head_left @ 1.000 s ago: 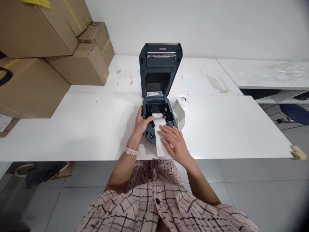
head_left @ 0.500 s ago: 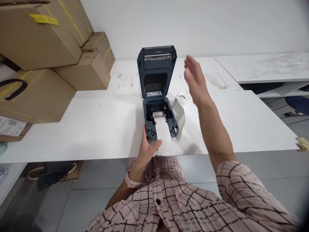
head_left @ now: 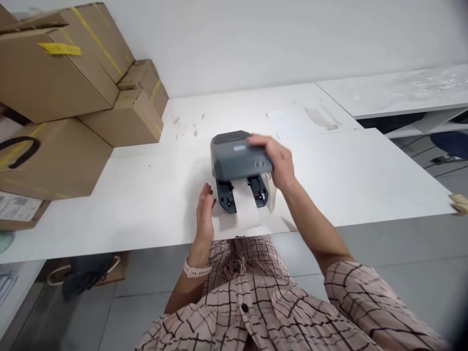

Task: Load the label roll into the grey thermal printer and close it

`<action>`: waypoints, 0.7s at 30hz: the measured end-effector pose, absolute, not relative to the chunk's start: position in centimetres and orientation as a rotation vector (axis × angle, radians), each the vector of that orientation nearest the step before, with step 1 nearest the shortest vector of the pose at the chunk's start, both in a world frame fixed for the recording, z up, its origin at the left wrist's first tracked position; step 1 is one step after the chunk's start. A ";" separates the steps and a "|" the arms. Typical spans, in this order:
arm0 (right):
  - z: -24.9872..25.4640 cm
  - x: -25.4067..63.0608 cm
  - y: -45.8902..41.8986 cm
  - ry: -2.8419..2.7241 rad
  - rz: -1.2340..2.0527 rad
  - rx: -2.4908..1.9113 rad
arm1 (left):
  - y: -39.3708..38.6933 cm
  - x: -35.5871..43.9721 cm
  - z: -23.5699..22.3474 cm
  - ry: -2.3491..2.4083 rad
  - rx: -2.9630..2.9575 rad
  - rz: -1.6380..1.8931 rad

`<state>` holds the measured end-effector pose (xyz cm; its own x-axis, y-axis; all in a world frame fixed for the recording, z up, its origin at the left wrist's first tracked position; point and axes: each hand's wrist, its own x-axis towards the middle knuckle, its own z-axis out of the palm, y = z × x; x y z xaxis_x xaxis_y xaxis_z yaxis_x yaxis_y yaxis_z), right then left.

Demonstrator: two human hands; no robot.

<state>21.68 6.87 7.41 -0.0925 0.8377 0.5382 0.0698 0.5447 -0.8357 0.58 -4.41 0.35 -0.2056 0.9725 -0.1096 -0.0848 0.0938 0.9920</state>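
Observation:
A dark grey label printer (head_left: pixel 227 201) stands on the white table, its lid (head_left: pixel 237 158) swung partway down over the base. My right hand (head_left: pixel 277 158) grips the lid's right side, fingers over the top. Out of the printer's front runs a white paper strip (head_left: pixel 245 204), lying towards the table edge. Just left of the base, my left hand (head_left: pixel 205 214) is held upright with its fingers extended, holding nothing. The paper roll's compartment is hidden under the lid. Beside the printer's right side, a loose pale strip of backing paper (head_left: pixel 272 195) shows in part.
Cardboard boxes (head_left: pixel 127 119) are stacked at the left of the white table (head_left: pixel 164 195). A white sheet (head_left: pixel 287 124) lies behind the printer to the right. Clear plastic wrap (head_left: pixel 413 85) covers part of the far right surface. The table's front edge is close to my body.
My right hand has come from the air at the right onto the lid, and the lid has tipped forward and down. My left hand has let go of the printer's front left corner and paper.

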 end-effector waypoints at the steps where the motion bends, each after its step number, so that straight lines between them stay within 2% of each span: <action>1: 6.4 21.8 5.2 -1.571 0.756 -0.818 | -3.9 0.9 0.8 1.354 0.968 1.351; 4: 3.5 22.0 2.0 -1.542 0.808 -0.941 | -2.9 2.0 1.9 1.342 0.951 1.348; 8: 1.0 21.9 0.8 -1.269 1.157 -1.147 | -2.6 3.3 2.0 1.243 0.939 1.270; 12: 0.2 21.6 0.7 -1.102 1.372 -1.132 | -2.7 3.5 1.2 1.180 1.005 1.297; 21: -0.8 21.3 0.9 -1.191 1.269 -1.103 | -3.9 4.5 0.2 1.387 1.113 1.380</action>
